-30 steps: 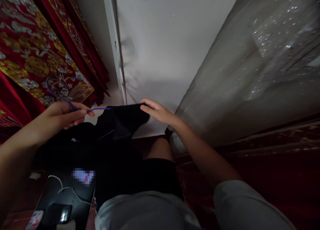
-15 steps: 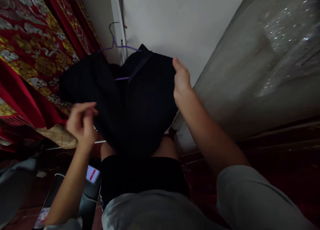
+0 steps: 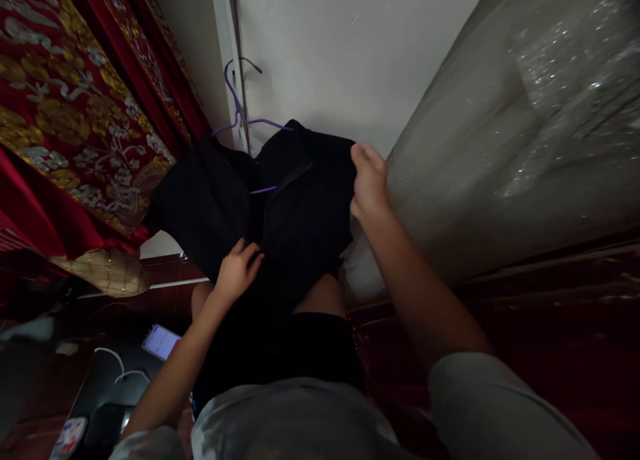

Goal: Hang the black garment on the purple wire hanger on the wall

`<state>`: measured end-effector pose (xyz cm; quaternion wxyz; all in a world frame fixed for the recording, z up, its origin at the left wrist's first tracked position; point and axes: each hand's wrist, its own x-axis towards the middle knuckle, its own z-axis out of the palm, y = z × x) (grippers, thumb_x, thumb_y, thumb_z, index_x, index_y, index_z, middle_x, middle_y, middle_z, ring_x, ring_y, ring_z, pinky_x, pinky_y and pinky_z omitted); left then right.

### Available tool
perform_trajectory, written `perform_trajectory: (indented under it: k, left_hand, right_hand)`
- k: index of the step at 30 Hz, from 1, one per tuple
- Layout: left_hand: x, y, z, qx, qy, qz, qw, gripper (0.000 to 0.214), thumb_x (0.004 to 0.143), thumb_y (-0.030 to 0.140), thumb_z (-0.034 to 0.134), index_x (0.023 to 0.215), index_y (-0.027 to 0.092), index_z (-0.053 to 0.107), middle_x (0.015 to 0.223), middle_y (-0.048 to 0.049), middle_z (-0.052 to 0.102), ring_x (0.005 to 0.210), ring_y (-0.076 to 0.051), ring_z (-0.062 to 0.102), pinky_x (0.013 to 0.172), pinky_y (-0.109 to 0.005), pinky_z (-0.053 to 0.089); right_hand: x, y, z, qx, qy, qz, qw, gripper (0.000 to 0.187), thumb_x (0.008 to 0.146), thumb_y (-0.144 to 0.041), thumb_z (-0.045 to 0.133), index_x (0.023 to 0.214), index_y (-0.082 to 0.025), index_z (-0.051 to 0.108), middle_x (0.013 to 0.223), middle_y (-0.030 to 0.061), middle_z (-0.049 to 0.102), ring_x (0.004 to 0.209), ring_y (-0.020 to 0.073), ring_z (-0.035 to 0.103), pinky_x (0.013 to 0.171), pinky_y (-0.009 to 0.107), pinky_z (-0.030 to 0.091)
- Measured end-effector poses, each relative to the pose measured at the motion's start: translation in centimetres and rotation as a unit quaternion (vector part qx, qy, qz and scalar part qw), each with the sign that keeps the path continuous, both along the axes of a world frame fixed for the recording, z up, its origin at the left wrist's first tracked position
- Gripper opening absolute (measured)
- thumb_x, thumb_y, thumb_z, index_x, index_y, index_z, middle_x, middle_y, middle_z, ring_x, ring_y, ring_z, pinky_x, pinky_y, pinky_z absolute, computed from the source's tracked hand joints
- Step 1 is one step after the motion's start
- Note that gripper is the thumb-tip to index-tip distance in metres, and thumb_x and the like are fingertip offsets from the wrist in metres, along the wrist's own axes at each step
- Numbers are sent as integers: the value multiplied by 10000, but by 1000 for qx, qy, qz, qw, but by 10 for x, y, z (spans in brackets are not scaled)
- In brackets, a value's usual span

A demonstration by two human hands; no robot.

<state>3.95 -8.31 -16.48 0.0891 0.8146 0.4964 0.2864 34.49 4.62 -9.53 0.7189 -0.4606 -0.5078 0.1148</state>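
So the dark garment (image 3: 310, 207) was spread out between both hands, hung on a purple hanger (image 3: 239, 113). The right hand (image 3: 371, 183) had its fingers curled closed around the shoulder-side edge of the cloth, thumb uppermost, so that was a proper grip. The left hand (image 3: 237, 273) was at the front of the garment, just below the neck gap, fingers half bent with small gaps showing between them. Honestly couldn't tell whether those fingertips had pinched any fabric or were only resting on it; black on black in that light, no chance.

The hanger's hook stuck up well beyond the left fingertips, and its lower bar showed through the neck gap just past them. Farther out beyond both sets of fingers was a white panel (image 3: 345, 60). Off to the left of the left fingers hung red embroidered cloth (image 3: 65, 120), and to the right of the right fingers stood something big in clear plastic wrap (image 3: 460, 173). Lower and left of the left fingers, a lit phone (image 3: 159, 342) lay near a white cable (image 3: 121, 365), partly behind the forearm.
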Motion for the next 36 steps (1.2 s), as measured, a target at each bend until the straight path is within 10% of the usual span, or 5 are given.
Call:
perform_trajectory:
  k: [4,10,15,29,36]
  left_hand:
    - [22,-19,-27,33,-163,-26,986,116,1013,278,574,1004,185,642,943,-62,632,843,-186,653,770,-277,524]
    - [53,-30,-52,22,-384,29,923,255,960,212,613,1214,190,629,1035,-76,690,925,-179,683,845,-284,543]
    - [46,-42,-52,-17,-493,67,867,581,865,164,696,1402,199,477,924,-29,693,850,-151,694,837,-265,552]
    - [49,-53,-43,-41,-542,112,832,297,795,262,833,1049,153,722,893,-66,759,825,-162,721,761,-243,534]
    - [49,-52,-45,-40,-522,103,846,287,834,253,787,1090,147,713,915,-76,765,855,-183,728,776,-269,540]
  right_hand:
    - [-50,-48,-9,0,-21,-84,996,414,857,-402,676,1217,-218,585,1343,127,567,1327,293,520,1132,557,408]
    - [-154,-155,-80,-108,74,137,982,236,857,-317,671,1067,-220,621,1041,65,643,908,175,633,782,313,529]
    - [-175,-167,-120,-217,129,214,943,251,790,-362,732,920,-200,591,825,4,596,720,139,593,664,264,498]
    - [-154,-166,-103,-217,108,226,943,296,853,-461,682,762,-186,623,688,2,611,638,129,565,607,251,446]
    - [-144,-167,-91,-324,193,366,851,351,785,-493,691,683,-189,548,504,-68,417,432,60,322,423,224,203]
